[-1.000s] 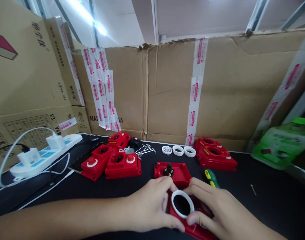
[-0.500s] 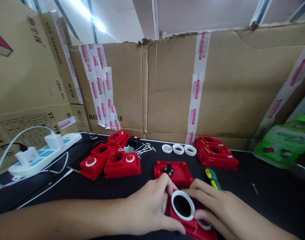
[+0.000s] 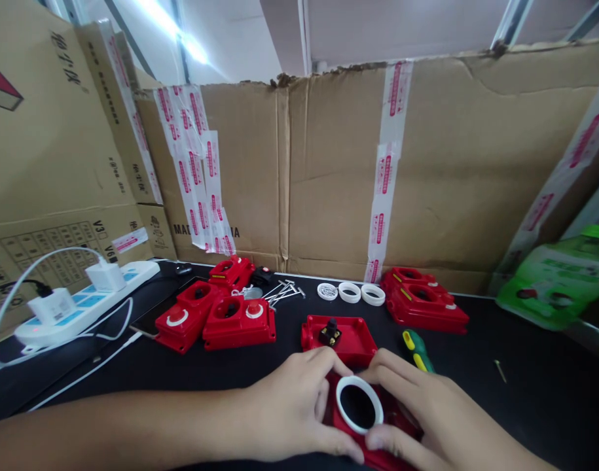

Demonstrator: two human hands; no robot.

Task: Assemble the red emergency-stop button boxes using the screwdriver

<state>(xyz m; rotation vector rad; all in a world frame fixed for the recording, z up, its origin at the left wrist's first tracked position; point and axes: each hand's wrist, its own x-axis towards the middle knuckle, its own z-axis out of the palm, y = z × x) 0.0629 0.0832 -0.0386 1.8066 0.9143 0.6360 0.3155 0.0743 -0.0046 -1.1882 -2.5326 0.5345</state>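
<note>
At the near edge lies a red plastic housing cover [image 3: 345, 437] with a white ring [image 3: 339, 400] set around its large round hole. My left hand [image 3: 294, 405] grips the cover's left side, thumb along the near edge and fingers at the far side. From the right, my right hand [image 3: 417, 412] closes over the ring, its thumb against the lower right rim and its fingers at the far right. It hides much of the cover's right part. Just beyond my hands is an open red box base [image 3: 355, 337] with a black switch block [image 3: 330, 333] inside.
Several assembled red boxes [image 3: 240, 324] stand at left, near T-shaped metal pins [image 3: 284, 292]. Three white rings [image 3: 349, 292] line the back. More red boxes [image 3: 427, 304], a green-yellow screwdriver [image 3: 419, 353], a screw [image 3: 500, 370] and a green bottle [image 3: 554, 281] are at right. A power strip [image 3: 90, 304] sits at left.
My right thumb has moved left and down onto the near right rim of the white ring. It was near a second, smaller ring on the cover, now covered by the hand.
</note>
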